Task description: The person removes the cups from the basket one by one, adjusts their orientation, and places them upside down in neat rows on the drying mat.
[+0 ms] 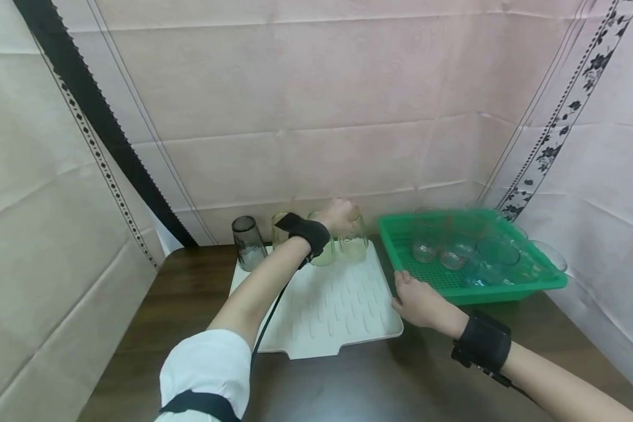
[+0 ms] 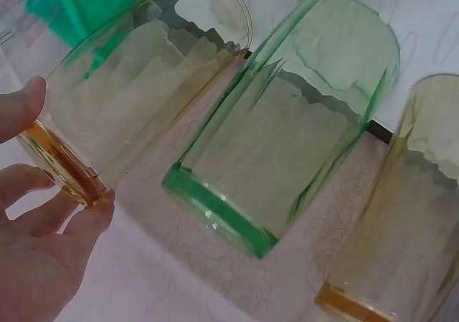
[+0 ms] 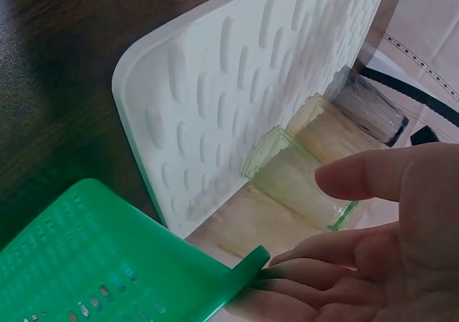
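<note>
- Left wrist: an amber glass (image 2: 136, 114) is pinched at the base by the left hand (image 2: 43, 257).
- Right wrist: a green basket (image 3: 136, 250) is touched by the right hand (image 3: 380, 257), thumb wide.

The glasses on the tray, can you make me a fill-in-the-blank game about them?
1. In the head view, the left hand grips the end glass on the ____ side.
2. The neighbouring glass is tinted ____.
3. The tray is coloured ____.
4. Counting the held one, ____ glasses are along the tray's back edge.
Missing words: right; green; white; four.
</note>
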The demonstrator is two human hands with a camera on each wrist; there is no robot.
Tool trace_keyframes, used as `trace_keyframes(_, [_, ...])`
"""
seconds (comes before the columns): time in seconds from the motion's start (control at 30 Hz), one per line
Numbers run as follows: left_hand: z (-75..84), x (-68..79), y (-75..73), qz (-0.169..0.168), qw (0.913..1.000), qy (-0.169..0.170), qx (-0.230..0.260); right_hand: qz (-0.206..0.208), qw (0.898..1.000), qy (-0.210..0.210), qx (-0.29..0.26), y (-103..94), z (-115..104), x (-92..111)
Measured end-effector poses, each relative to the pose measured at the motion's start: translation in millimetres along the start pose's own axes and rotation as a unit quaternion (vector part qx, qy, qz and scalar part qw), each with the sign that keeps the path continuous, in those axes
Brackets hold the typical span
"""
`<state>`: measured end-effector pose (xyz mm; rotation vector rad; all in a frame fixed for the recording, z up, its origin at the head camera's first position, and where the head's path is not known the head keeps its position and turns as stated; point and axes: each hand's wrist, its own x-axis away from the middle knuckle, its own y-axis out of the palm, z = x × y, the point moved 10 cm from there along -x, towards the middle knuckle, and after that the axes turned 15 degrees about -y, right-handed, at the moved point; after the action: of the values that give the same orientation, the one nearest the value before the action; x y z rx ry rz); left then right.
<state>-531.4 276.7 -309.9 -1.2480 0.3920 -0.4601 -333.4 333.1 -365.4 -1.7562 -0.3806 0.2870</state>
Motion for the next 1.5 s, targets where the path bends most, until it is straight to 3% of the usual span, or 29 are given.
trace_keyframes(0.13, [1.8,-3.8,8.3,-0.009,0.9999,-0.004,-0.005,0.0,1.0,-0.004,0.014,1.3,-5.2,1.8])
trace_keyframes(0.37, [9.5,-9.5,17.5,0.011,0.9972,0.028,-0.068,0.012,0.999,-0.005,0.03,1.1,-12.5,3.2])
trace_keyframes(1.13, [5.2,-27.8,42.8,-0.011,0.9962,0.012,-0.086,0.02,0.999,-0.001,0.051,2.7,-7.3,4.8])
trace_keyframes(1.5, [10.4,-32.7,49.5,-0.038,0.991,0.017,-0.127,0.031,0.998,-0.004,0.063,0.8,-4.4,5.8])
